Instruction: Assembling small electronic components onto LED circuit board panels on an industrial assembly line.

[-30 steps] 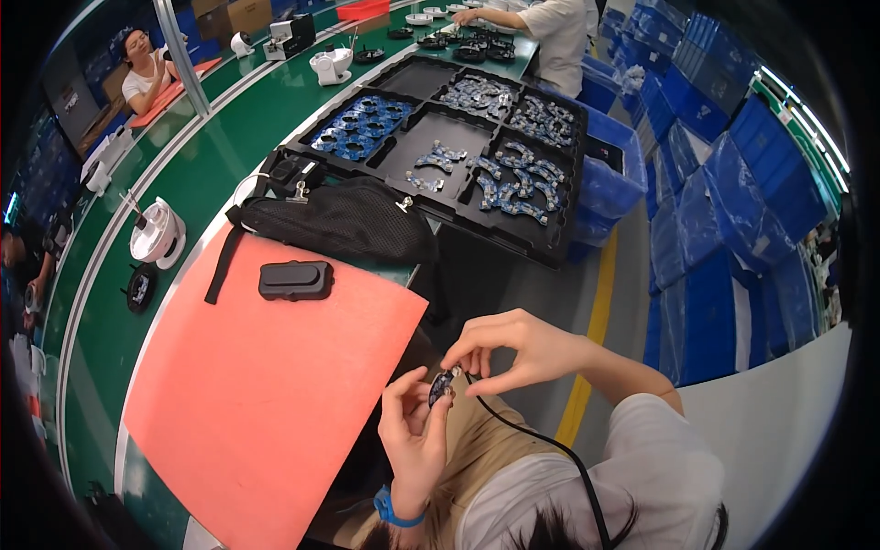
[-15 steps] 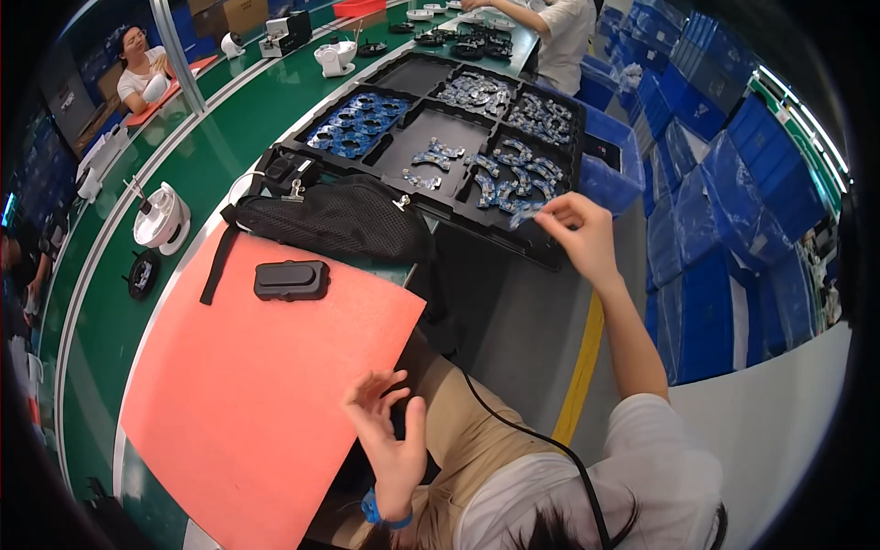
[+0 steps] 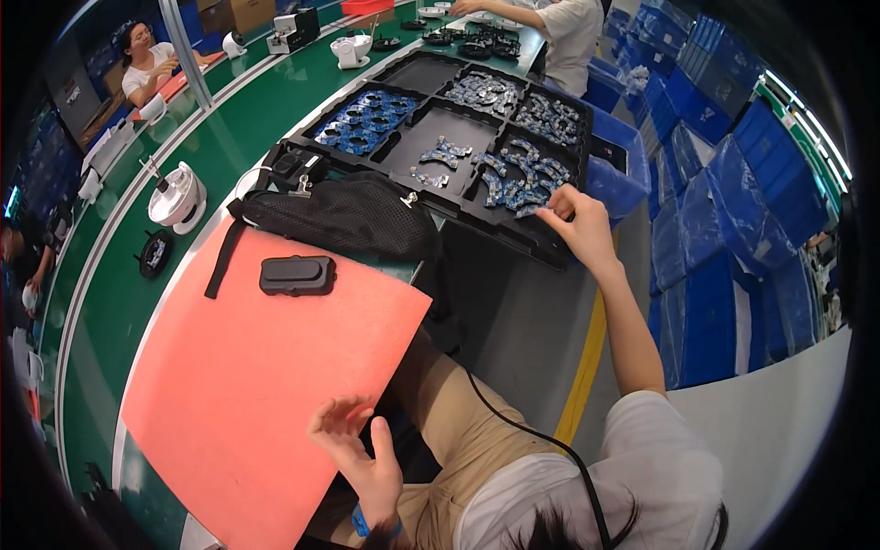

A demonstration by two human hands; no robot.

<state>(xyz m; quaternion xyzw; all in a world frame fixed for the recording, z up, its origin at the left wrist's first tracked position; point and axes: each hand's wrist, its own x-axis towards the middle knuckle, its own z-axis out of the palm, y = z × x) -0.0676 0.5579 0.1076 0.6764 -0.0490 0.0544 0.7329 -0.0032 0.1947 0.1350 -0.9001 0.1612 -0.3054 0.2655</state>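
Over the near right corner of a black compartment tray [image 3: 438, 130], my right hand [image 3: 579, 227] pinches a small curved blue circuit board [image 3: 529, 211] by its end. Around it, several similar curved circuit boards [image 3: 521, 171] lie loose in the same compartment. Fingertips partly hide where the held board meets the others, so I cannot tell if they touch. My left hand [image 3: 360, 458] hovers above the edge of the orange-pink mat [image 3: 266, 385], fingers loosely curled and apart from the thumb, with nothing in it.
A black rectangular device [image 3: 298, 275] lies on the mat, with a black mesh bag [image 3: 339, 215] behind it. White round housings [image 3: 177, 197] stand on the green conveyor [image 3: 110, 302]. Blue plastic bins [image 3: 701, 238] are stacked at right. Two co-workers sit farther along the line.
My left hand has moved left and slightly down, further over the mat. My right hand, still pinching the board, has shifted very little. The view has shifted slightly.
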